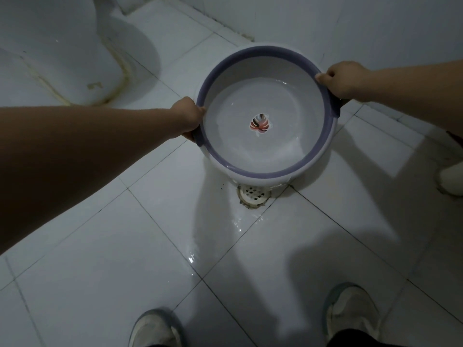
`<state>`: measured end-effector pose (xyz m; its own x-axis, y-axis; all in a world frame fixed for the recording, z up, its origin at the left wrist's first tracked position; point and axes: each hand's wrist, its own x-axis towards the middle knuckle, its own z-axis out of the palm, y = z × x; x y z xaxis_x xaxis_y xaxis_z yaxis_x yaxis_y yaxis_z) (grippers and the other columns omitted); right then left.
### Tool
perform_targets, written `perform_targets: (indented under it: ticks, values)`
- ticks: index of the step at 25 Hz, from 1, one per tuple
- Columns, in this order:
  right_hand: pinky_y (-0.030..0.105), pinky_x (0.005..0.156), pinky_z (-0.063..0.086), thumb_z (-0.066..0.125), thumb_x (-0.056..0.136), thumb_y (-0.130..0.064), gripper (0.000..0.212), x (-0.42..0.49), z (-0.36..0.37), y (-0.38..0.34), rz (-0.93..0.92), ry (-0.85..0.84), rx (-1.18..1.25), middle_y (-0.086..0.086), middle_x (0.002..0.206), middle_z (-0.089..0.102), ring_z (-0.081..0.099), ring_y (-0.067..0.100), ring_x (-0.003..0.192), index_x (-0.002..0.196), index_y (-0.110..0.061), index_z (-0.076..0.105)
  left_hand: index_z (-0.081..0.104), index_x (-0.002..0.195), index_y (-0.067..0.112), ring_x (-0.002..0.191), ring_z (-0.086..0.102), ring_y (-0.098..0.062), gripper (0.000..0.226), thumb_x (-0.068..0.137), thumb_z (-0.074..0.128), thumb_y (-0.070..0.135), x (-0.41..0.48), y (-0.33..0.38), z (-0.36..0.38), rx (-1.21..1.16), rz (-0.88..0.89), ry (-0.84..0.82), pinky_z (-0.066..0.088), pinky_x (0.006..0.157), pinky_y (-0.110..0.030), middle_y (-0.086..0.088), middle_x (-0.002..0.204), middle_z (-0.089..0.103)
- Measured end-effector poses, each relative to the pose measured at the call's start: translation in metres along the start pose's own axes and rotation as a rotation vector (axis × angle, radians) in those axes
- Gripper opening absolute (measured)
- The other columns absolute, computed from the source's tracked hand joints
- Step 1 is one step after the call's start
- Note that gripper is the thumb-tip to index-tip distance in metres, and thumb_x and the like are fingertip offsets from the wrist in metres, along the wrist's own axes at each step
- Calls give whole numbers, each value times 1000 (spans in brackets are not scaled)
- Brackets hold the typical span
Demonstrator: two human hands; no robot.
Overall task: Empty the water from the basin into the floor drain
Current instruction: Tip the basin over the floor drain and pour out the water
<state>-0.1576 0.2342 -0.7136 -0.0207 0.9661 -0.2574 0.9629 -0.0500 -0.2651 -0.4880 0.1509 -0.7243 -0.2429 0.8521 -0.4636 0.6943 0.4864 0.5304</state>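
White plastic with a purple rim, the round basin hangs level between both hands, water pooled in it; the left hand and right hand each close fingers around opposite rim handles. The round grated floor drain lies directly under the basin's near edge, towards the person, so tipping that near rim down looks the likely pour; neither hand is nearer.

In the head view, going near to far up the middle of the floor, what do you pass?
The person's shoes → wet patch on the tiles → floor drain → basin held by both hands → back wall.
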Motion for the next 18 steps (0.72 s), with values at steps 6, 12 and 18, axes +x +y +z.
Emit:
perform_targets:
  ticks: [6,12,18]
  values:
    - [30,64,37,35,101,-46,50,1,1,2,-5,0,4,18,84,57,54,31,71,90,-2,56,51,125,-2,52,61,-24,39,103,41,29,3,0,-2,4,17,15,46,27,-26,-10,77,58]
    - [34,69,38,33,101,-46,53,2,4,2,-11,1,-15,19,85,58,54,32,76,88,-1,58,51,123,-1,51,61,-23,39,103,40,30,5,-2,-1,23,20,15,46,28,-26,-8,73,57]
    - [30,59,35,35,101,-45,50,4,4,0,-12,7,12,14,73,56,52,28,62,85,-4,57,51,124,-1,52,60,-21,40,103,41,31,12,-3,-2,43,10,25,41,24,-22,-8,74,56]
